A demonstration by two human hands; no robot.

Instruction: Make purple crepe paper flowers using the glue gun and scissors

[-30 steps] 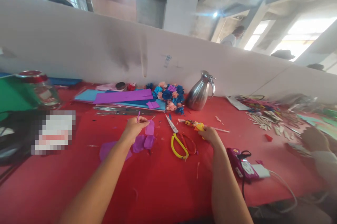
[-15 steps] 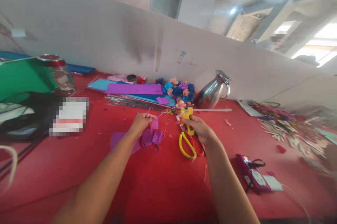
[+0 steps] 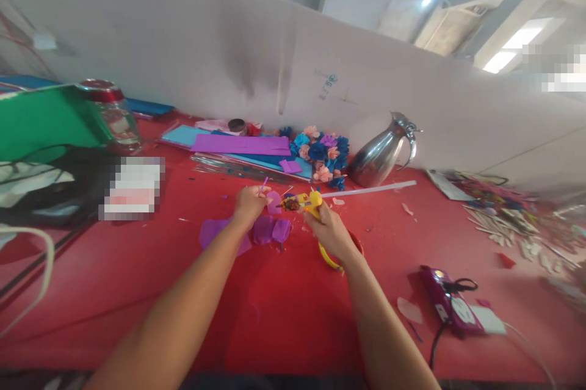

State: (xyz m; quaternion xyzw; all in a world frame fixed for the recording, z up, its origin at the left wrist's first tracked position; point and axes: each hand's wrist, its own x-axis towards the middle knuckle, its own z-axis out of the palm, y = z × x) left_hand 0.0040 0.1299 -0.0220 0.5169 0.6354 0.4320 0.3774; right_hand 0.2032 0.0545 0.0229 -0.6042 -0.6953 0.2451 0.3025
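Note:
My left hand (image 3: 249,207) is closed in a pinch on a small purple paper piece (image 3: 273,202), and a thin purple strip (image 3: 264,185) sticks up from its fingers. Wrapped around a yellow hot glue gun (image 3: 315,201) is my right hand (image 3: 333,232). The gun's glue-stained nozzle points left and is at the paper piece; whether they touch I cannot tell. Under my right wrist lie scissors with yellow and red handles (image 3: 330,259), partly hidden. Purple paper squares (image 3: 264,230) rest on the table just below my left hand.
Paper flowers (image 3: 318,152) and a steel jug (image 3: 381,152) stand by the wall. Stacked coloured paper (image 3: 240,144) lies left of them. A purple power strip (image 3: 446,301) with cords is at right. A glass jar (image 3: 116,118) and green board (image 3: 43,124) are at left.
My right hand has brought the glue gun left, turning its nozzle to the purple paper piece. More of the scissors is now covered by my hand. The view has shifted a little.

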